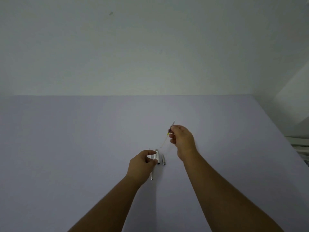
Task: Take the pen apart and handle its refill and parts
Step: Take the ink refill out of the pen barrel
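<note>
My right hand [182, 139] is raised over the table and pinches a thin clear refill [164, 140] with a dark ink section near my fingers; it slants from upper right to lower left. My left hand [142, 164] is curled around a white pen barrel [157, 156] on the table. A small silver tip piece [163, 159] lies just right of the barrel. Another thin silver pen part [151, 176] pokes out below my left hand, mostly hidden by it.
The parts lie on a pale lilac table [83, 148] that runs to a plain white wall at the back. White slatted furniture [299, 144] shows past the table's right edge.
</note>
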Tool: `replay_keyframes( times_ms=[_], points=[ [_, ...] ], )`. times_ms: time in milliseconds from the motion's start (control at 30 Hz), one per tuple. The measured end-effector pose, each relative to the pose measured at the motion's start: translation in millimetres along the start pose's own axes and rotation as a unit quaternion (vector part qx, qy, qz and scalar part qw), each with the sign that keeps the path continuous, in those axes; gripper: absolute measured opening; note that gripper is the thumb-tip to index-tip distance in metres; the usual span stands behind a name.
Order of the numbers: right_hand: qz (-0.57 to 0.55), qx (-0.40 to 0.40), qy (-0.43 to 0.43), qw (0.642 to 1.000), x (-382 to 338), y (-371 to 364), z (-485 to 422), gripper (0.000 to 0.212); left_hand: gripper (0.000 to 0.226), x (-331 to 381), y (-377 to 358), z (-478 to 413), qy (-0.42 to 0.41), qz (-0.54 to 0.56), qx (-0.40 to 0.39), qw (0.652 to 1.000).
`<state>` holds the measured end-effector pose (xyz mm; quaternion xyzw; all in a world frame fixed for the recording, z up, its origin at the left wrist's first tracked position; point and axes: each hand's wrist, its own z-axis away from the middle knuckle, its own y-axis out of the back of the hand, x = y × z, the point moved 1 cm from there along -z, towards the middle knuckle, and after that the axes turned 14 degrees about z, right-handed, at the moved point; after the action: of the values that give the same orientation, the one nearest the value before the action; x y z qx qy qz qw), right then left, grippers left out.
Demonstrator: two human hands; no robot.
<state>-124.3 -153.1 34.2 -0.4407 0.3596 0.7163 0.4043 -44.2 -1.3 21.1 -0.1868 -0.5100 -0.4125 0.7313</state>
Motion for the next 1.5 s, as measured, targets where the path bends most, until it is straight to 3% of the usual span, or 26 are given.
replay_keyframes(
  times_ms=[100,233,367,800,1033,1100,1333,1500],
  points=[
    [0.130,-0.003,-0.025,0.991,16.9,8.5,-10.2,0.018,0.030,-9.3,3.0,-4.3,0.019,0.006,0.019,1.000],
    [0.358,-0.075,-0.074,0.928,58.7,3.5,-10.5,0.018,0.026,-20.3,6.3,-10.7,0.045,0.009,0.045,0.998],
    [0.445,-0.057,-0.050,0.892,72.9,-0.8,-9.6,0.023,0.017,-25.9,7.3,-15.8,0.051,0.015,0.052,0.997],
    [0.476,-0.018,-0.023,0.879,68.1,-4.8,-3.6,0.032,0.019,-32.9,13.6,-23.6,0.054,0.027,0.066,0.996],
    [0.471,0.008,0.041,0.881,53.9,-29.4,5.4,0.018,0.022,-33.6,26.5,-24.1,0.040,0.016,0.086,0.995],
    [0.519,-0.020,0.077,0.851,53.3,-44.1,10.0,0.019,0.024,-33.9,29.8,-24.2,0.036,0.005,0.091,0.995],
    [0.707,-0.064,0.162,0.685,60.4,-76.9,21.3,0.023,0.025,-39.9,40.6,-22.0,0.037,0.000,0.104,0.994],
    [0.727,-0.057,0.150,0.667,61.0,-85.8,26.8,0.023,0.023,-42.0,46.5,-21.4,0.038,0.001,0.104,0.994]
  ],
)
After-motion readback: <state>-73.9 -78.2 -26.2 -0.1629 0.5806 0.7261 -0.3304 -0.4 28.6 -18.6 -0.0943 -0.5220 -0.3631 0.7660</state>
